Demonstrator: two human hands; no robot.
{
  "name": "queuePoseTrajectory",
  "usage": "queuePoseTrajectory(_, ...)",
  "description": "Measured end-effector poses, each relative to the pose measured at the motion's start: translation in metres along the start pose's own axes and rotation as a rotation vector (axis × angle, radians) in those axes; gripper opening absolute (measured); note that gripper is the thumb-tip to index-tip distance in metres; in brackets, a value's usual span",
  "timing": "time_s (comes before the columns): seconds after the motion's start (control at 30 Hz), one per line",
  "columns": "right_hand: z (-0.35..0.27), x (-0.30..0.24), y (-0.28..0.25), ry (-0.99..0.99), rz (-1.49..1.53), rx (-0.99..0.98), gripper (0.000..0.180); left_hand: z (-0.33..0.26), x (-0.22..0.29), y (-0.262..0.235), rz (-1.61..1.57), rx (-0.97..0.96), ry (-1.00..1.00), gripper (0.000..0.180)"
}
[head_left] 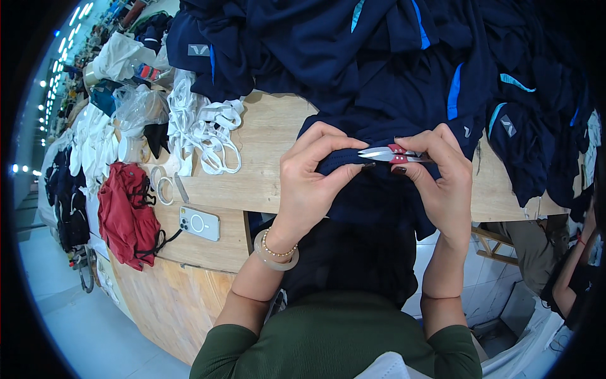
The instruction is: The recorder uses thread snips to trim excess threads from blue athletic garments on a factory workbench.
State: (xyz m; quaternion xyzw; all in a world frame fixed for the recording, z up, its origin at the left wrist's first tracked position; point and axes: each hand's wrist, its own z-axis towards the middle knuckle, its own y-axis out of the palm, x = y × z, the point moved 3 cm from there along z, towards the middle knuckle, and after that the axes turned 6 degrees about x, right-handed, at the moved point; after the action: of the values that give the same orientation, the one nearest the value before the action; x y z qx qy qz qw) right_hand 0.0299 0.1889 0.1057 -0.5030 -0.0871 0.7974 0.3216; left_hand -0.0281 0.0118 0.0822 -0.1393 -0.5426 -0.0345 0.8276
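Observation:
My left hand [314,174] pinches a gathered edge of a dark navy garment [341,162], its thumb and forefinger closed on the cloth. In my right hand [442,170] is a pair of thread snips [396,153] with red grips and silver blades. The blades point left, and their tips lie over the navy fabric beside my left fingertips. Whether the tips touch a thread is too small to tell. The garment hangs down over the table's near edge toward my lap.
A heap of navy garments [303,50] with blue strips covers the far side of the wooden table [265,126]. To the left lie white straps [218,142], tape rolls [164,189], a phone [199,223] and a red bag [128,215]. Another person's arm [571,265] shows at far right.

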Motion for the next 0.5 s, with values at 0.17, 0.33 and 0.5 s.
queuePoseTrajectory(0.17,-0.001,-0.002,0.001,-0.017,-0.046,-0.008,0.022,0.000,0.000,0.000,-0.001,0.005,-0.014,0.025)
queuePoseTrajectory(0.33,-0.006,0.017,0.003,0.301,0.405,0.075,0.025,0.000,0.001,0.000,-0.059,-0.003,-0.020,0.025)
queuePoseTrajectory(0.5,0.000,0.007,-0.003,0.158,0.152,-0.014,0.026,0.001,0.001,-0.002,-0.014,-0.025,0.018,0.026)
